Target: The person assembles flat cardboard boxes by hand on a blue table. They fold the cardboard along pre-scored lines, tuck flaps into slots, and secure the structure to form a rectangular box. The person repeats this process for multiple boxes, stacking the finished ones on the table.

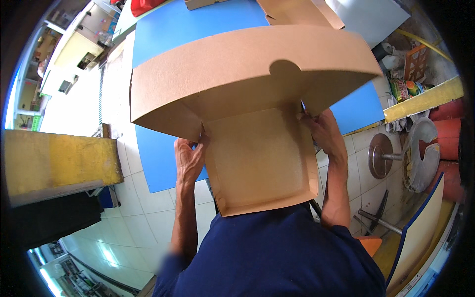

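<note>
I'm seeing L hand [190,157] & R hand [325,132] pinching the cardboard box [260,153] at opp. sides; prob. feeling light, stiffish, easily creased, corners suiting a hold best.

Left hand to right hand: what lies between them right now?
In the head view, the open brown cardboard box spans from the left hand to the right hand; nothing shows inside it.
</note>
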`<state>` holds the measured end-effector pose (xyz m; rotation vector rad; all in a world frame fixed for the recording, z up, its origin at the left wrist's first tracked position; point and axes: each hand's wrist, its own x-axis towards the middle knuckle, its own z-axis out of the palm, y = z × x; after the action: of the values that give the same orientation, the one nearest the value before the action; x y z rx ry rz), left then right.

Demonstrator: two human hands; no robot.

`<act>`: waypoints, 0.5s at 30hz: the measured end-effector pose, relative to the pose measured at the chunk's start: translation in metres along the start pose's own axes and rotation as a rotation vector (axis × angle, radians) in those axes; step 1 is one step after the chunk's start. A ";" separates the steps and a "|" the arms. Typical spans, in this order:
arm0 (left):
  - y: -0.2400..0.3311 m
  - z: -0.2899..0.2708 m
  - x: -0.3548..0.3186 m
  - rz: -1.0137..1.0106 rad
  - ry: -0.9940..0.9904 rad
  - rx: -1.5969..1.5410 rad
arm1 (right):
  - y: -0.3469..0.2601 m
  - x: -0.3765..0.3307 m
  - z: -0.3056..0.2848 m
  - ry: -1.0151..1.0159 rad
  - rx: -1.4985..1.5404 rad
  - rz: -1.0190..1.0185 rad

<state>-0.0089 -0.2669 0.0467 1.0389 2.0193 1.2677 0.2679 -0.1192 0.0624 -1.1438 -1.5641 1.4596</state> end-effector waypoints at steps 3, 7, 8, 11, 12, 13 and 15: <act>-0.005 0.001 0.008 0.007 0.014 -0.078 | -0.009 0.008 0.001 -0.058 -0.132 0.091; -0.002 -0.009 0.055 0.019 -0.084 -0.174 | 0.008 0.056 0.014 -0.007 -0.274 -0.234; 0.003 -0.005 0.062 0.059 -0.018 -0.217 | 0.011 0.074 0.014 0.000 -0.338 -0.252; 0.028 0.011 0.071 0.236 0.252 -0.178 | 0.007 0.112 0.021 0.048 -0.490 -0.284; 0.045 0.013 0.064 0.310 0.388 -0.045 | 0.007 0.121 0.025 0.067 -0.533 -0.282; 0.057 0.018 0.055 0.367 0.539 0.084 | 0.005 0.129 0.027 0.062 -0.584 -0.277; 0.073 0.038 0.063 0.303 0.300 0.079 | 0.007 0.144 0.032 0.044 -0.686 -0.265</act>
<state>0.0089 -0.1767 0.0949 1.2955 2.2081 1.5907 0.1871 0.0025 0.0410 -1.2519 -2.1674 0.7249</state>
